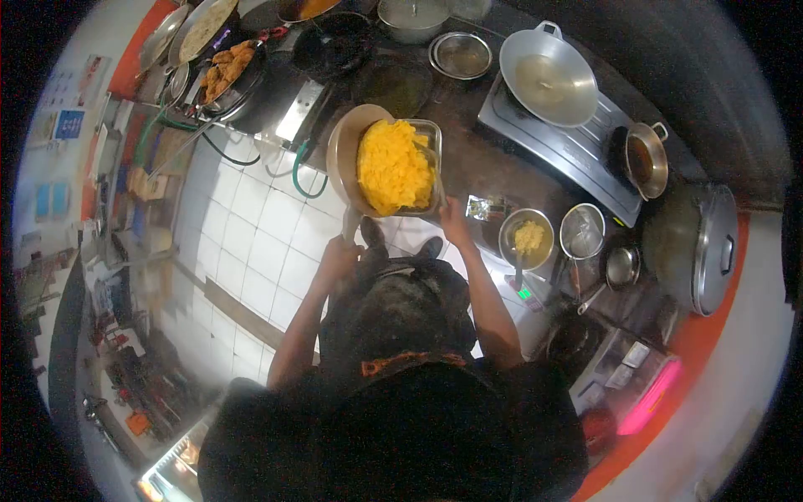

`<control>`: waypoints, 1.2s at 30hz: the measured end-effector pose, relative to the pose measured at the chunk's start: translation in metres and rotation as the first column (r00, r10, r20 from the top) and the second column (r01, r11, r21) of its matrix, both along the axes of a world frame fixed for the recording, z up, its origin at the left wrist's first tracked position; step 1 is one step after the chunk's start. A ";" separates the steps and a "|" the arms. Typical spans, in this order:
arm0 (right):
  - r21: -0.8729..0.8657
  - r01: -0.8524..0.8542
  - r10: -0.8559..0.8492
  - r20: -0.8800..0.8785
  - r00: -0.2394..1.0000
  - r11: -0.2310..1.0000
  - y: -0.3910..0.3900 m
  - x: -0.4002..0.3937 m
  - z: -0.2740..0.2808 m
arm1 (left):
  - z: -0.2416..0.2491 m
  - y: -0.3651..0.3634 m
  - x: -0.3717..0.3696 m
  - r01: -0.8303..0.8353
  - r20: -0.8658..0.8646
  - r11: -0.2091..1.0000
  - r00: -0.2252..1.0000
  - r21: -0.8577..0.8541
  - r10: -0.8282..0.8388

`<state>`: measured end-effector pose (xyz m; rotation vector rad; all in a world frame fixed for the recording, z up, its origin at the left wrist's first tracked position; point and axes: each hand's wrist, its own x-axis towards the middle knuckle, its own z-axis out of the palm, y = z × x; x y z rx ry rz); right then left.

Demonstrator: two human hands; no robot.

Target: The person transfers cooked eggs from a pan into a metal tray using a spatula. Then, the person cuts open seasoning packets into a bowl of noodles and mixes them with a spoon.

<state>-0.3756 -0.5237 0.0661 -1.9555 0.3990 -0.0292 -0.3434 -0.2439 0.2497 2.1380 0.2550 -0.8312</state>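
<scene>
My left hand (339, 258) is closed round the handle of a beige pan (341, 159), which is tipped to the right. Heaped yellow food (393, 167), looking like scrambled egg, lies at the pan's mouth and over a rectangular container (438, 138) just beside it. At the container's near right corner, my right hand (454, 224) is closed on the handle of a utensil (431, 163). The utensil's head goes into the yellow food, so its exact shape is hidden.
To the right stand a bowl (542, 224) of pale yellow food on a scale, a strainer (581, 230) and a large lidded pot (711, 251). A wok (548, 79) sits on the stove (552, 146). Fried pieces (227, 74) fill a pan at upper left.
</scene>
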 end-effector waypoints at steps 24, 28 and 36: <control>-0.352 -0.336 0.323 -0.097 0.941 0.874 0.022 0.018 0.134 | 0.009 0.001 -0.010 0.000 0.101 0.999 0.995 0.048 -0.005; -0.485 -0.454 0.457 -0.120 0.881 0.748 0.041 0.034 0.142 | 0.017 -0.001 -0.004 -0.077 0.016 0.997 0.997 0.011 0.077; -0.545 -0.448 0.463 -0.121 0.878 0.708 0.044 0.032 0.128 | 0.016 -0.002 -0.002 -0.122 -0.043 0.992 0.991 0.017 0.123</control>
